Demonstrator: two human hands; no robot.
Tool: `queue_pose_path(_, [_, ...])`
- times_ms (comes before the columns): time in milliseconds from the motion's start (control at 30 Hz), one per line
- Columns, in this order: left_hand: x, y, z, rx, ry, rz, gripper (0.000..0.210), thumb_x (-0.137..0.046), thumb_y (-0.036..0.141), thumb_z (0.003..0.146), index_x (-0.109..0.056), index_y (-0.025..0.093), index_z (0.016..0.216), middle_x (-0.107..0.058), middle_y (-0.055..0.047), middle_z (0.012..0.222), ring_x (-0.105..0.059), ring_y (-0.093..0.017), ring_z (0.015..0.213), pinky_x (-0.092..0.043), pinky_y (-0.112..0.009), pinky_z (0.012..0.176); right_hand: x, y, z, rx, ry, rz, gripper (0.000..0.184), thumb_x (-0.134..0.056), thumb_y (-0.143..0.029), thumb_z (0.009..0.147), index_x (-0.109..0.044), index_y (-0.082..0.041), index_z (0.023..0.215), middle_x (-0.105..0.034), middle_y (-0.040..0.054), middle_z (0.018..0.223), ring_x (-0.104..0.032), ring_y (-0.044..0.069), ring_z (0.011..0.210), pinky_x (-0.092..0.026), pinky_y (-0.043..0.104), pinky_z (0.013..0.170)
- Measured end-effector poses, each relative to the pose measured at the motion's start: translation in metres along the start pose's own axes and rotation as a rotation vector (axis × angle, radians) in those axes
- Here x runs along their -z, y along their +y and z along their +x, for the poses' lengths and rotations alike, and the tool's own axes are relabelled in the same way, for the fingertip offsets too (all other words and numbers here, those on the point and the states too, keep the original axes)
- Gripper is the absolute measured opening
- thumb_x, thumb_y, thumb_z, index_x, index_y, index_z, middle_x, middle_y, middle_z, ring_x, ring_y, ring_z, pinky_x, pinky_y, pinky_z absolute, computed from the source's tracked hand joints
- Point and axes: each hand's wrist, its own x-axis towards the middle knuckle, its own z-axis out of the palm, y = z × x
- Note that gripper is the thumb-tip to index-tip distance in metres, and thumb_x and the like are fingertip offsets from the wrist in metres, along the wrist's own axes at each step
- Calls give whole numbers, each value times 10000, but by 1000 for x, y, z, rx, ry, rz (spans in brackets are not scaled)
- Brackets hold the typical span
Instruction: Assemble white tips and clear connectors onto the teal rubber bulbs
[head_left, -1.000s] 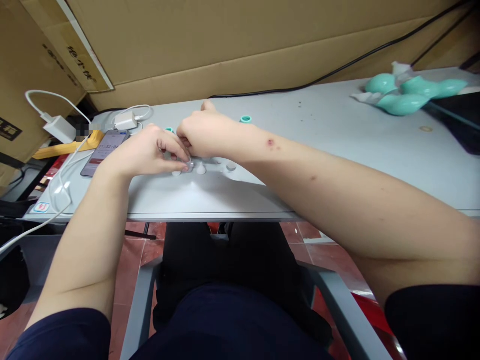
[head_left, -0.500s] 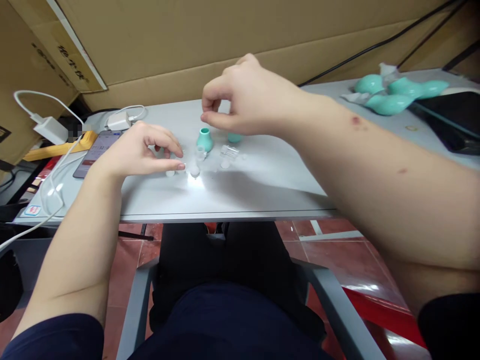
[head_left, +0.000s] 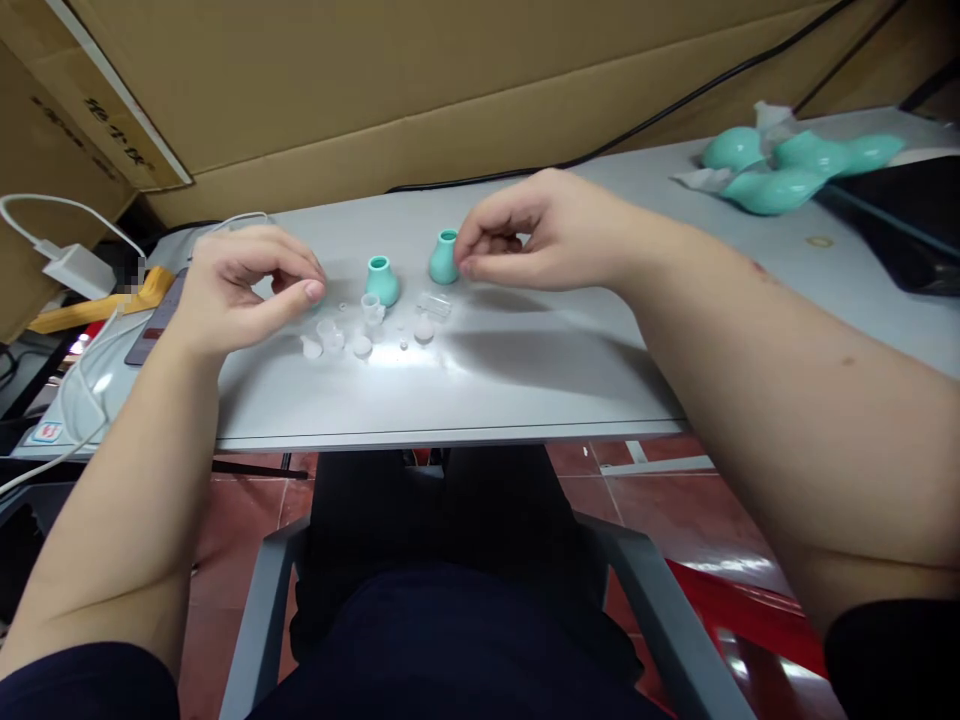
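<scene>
Right hand (head_left: 540, 235), lowered since half a second ago, now pinches the right teal bulb (head_left: 444, 258) on the table (head_left: 525, 370); left hand (head_left: 240, 280), loosely curled and empty, hovers above small clear parts (head_left: 360, 335).

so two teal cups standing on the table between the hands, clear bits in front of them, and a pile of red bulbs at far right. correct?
Not quite: the head view shows the bulbs at far right are teal, not red. Two teal cups and clear bits are as you say.
</scene>
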Motion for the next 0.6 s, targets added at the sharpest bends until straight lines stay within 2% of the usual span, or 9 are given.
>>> queue_pose_path(67, [1, 8, 2, -6, -24, 25, 321, -815, 527, 1308, -880, 300, 1090, -916, 116, 1112, -741, -73, 983, -619, -401, 891, 2, 0, -1, -18, -77, -26, 58, -838, -309, 973, -876, -266, 976, -771, 6, 837, -648, 219, 782, -495, 426, 773])
queue_pose_path(167, [2, 25, 9, -2, 11, 53, 257, -871, 487, 1240, -902, 311, 1056, -921, 35, 1104, -757, -131, 939, -615, -444, 843, 3, -2, 0, -106, -186, -86, 109, -849, -225, 949, -919, -274, 1017, -797, -9, 835, -682, 232, 784, -500, 423, 778])
queue_pose_path(233, [1, 39, 18, 34, -58, 87, 265, -845, 507, 1218, -906, 329, 1032, -934, -23, 1121, -777, -196, 934, -615, -466, 823, 1, -6, 1, -183, -246, -138, 179, -849, -167, 957, -946, -276, 1061, -794, -23, 814, -675, 228, 755, -491, 420, 767])
queue_pose_path(333, [0, 57, 36, 4, -191, 97, 218, -888, 480, 1133, -902, 329, 976, -926, -41, 1030, -786, -226, 877, -594, -460, 793, -4, -14, 4, -267, -293, -229, 243, -835, -88, 994, -967, -257, 1110, -791, -27, 801, -638, 211, 727, -466, 421, 760])
queue_pose_path(400, [-3, 66, 50, 28, -355, 131, 208, -851, 444, 1133, -934, 307, 1000, -920, -44, 1021, -804, -234, 863, -605, -441, 799, -5, -18, 6, -293, -311, -273, 264, -835, -59, 1002, -975, -253, 1113, -788, -29, 802, -621, 203, 726, -455, 421, 763])
queue_pose_path(467, [-9, 69, 64, 59, -502, 178, 178, -862, 444, 1108, -964, 304, 1065, -911, -39, 1037, -838, -258, 920, -629, -423, 872, -6, -18, 6, -289, -325, -302, 278, -836, -62, 998, -984, -273, 1101, -767, -44, 789, -605, 198, 720, -445, 414, 759])
queue_pose_path(533, [-18, 68, 76, 83, -569, 218, 150, -911, 434, 1059, -975, 310, 1115, -899, -29, 1043, -864, -287, 995, -643, -425, 975, -5, -14, 6, -271, -332, -313, 275, -846, -92, 990, -996, -303, 1084, -753, -56, 777, -606, 198, 714, -427, 404, 751])
queue_pose_path(600, [-30, 64, 84, 95, -609, 241, 170, -956, 417, 1014, -981, 309, 1143, -894, -25, 1046, -857, -295, 992, -637, -432, 1015, -4, -8, 6, -254, -328, -308, 266, -861, -127, 978, -1008, -323, 1081, -754, -55, 779, -626, 207, 723, -406, 398, 748])
